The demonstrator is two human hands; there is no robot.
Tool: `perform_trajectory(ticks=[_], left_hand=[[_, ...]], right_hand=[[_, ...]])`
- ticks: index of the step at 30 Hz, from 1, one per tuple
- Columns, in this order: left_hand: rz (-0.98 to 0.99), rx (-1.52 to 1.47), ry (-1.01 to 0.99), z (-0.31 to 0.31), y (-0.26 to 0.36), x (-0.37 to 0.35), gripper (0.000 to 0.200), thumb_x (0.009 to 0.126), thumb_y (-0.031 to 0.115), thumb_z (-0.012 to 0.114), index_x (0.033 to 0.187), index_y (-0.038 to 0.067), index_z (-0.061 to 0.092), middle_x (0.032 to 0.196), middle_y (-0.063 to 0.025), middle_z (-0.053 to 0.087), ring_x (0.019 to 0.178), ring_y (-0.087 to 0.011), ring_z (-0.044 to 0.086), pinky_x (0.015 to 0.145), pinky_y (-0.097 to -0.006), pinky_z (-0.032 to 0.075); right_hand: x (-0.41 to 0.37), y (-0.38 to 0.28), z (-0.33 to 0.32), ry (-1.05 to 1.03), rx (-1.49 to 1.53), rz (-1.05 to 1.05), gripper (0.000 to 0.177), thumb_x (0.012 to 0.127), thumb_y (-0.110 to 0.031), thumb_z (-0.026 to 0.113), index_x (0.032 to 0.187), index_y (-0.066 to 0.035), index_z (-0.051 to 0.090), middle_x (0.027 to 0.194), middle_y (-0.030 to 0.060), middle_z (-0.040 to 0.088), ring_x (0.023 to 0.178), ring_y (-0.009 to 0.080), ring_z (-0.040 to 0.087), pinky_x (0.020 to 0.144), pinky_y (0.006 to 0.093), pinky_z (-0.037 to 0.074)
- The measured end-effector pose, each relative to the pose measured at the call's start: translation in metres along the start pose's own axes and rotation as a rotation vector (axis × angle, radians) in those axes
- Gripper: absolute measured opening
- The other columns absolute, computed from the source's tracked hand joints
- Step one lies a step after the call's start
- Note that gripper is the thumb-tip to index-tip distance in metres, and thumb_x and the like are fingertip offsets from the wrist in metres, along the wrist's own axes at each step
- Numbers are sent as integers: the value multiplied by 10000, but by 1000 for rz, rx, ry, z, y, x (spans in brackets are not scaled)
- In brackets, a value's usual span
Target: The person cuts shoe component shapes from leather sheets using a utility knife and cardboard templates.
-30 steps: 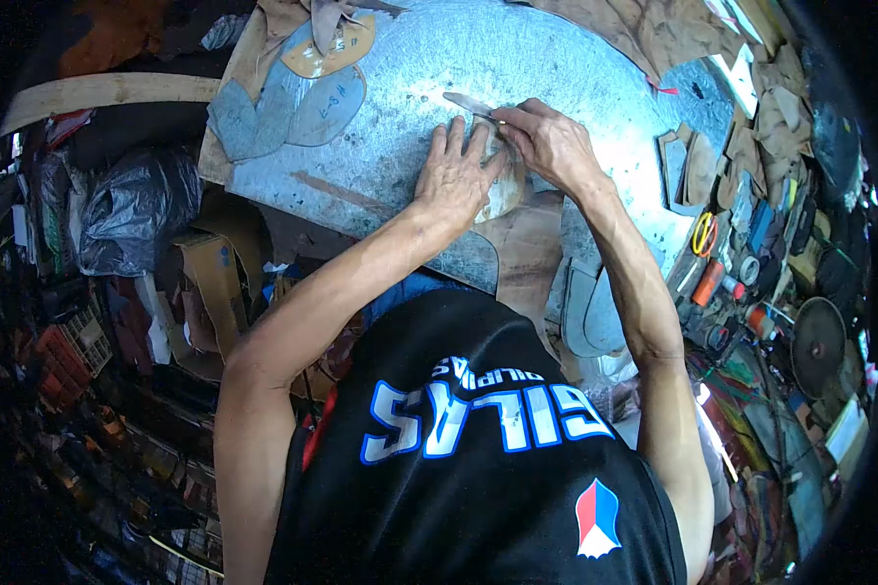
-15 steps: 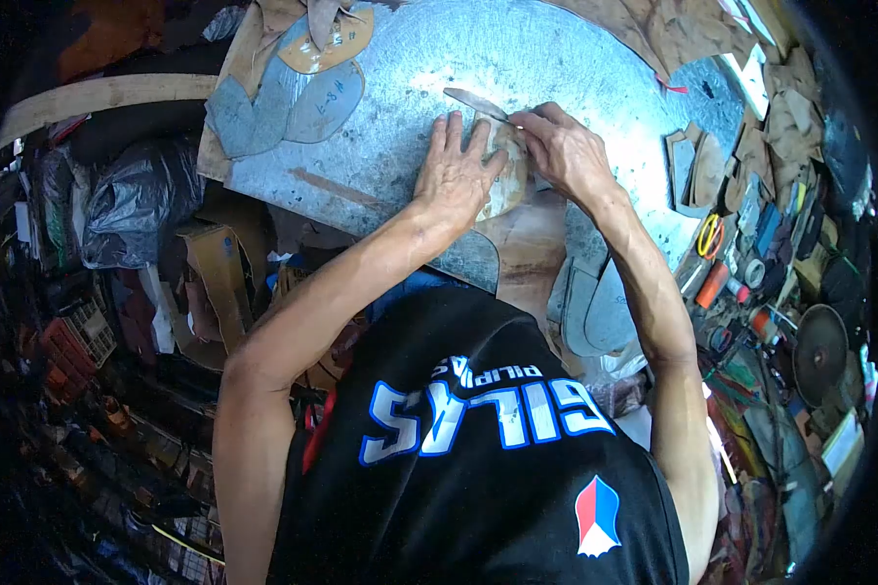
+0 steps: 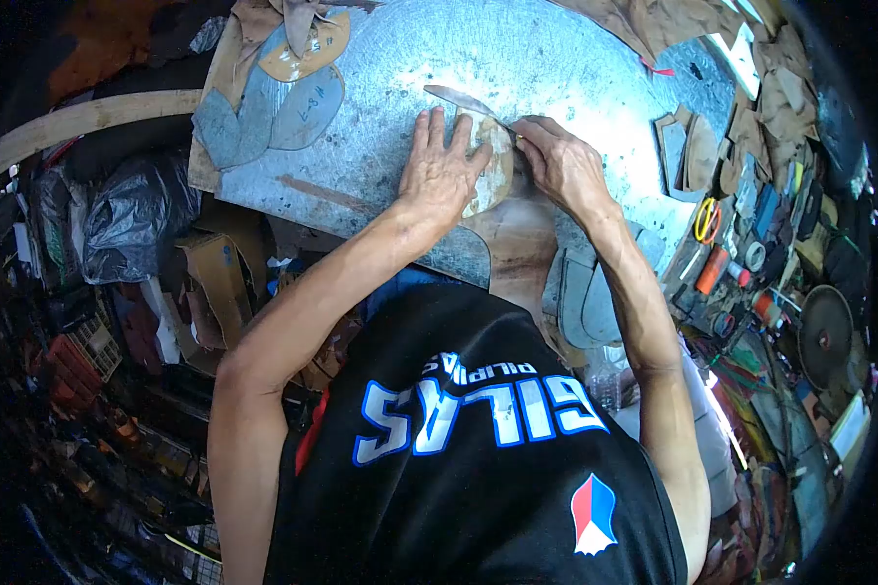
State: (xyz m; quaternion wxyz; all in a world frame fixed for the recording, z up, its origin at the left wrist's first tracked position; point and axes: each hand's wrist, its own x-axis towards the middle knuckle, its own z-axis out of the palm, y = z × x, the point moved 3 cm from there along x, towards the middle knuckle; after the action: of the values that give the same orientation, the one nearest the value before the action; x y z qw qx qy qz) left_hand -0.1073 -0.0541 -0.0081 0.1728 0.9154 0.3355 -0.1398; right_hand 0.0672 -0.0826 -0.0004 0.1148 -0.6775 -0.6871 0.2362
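My left hand (image 3: 439, 177) lies flat with its fingers spread, pressing on a tan, stained pattern piece (image 3: 493, 180). Beneath that piece is a strip of brown leather-like material (image 3: 522, 244), which reaches toward the near edge of the metal-topped table (image 3: 390, 58). In my right hand (image 3: 568, 168) is a knife (image 3: 458, 97), pinched near its lower end beside the pattern's right edge. Its long blade points up and left, past the fingertips of my left hand. The knife's lower end is partly hidden by my fingers.
Grey pattern pieces (image 3: 307, 107) lie at the table's left, with others (image 3: 587, 302) near my body. More cut pieces (image 3: 688, 151) sit on the right. Beyond them are yellow-handled scissors (image 3: 707, 221), an orange cylinder (image 3: 713, 268) and a roll of tape (image 3: 754, 255).
The view has shifted slightly. Both hands stay at the pattern piece; the knife has moved a little, its tip further left, and more of the pattern shows between my hands.
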Motion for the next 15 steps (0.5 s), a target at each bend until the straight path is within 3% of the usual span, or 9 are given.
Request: perform_trajectory(ticks=[9, 13, 15], left_hand=[[0, 20, -11, 1, 0, 1, 650, 788, 294, 772, 1386, 192, 539, 1477, -191, 380, 1385, -474, 309, 1160, -583, 205], [-1, 19, -12, 0, -2, 1, 649, 791, 295, 769, 1388, 194, 536, 1463, -192, 389, 1385, -473, 307, 1161, -585, 203], [12, 20, -11, 2, 1, 0, 649, 791, 295, 769, 1388, 194, 536, 1457, -193, 393, 1384, -476, 308, 1162, -587, 201]], right_hand=[[-14, -1, 10, 44, 95, 82, 241, 935, -161, 593, 1131, -51, 679, 1229, 150, 655, 1017, 388, 659, 852, 429, 549], [-16, -1, 12, 58, 104, 108, 245, 946, -158, 553, 1145, -66, 661, 1233, 139, 651, 1000, 387, 663, 820, 456, 563], [-14, 0, 9, 69, 103, 30, 237, 947, -159, 553, 1139, -64, 655, 1140, 182, 667, 942, 408, 665, 788, 477, 559]])
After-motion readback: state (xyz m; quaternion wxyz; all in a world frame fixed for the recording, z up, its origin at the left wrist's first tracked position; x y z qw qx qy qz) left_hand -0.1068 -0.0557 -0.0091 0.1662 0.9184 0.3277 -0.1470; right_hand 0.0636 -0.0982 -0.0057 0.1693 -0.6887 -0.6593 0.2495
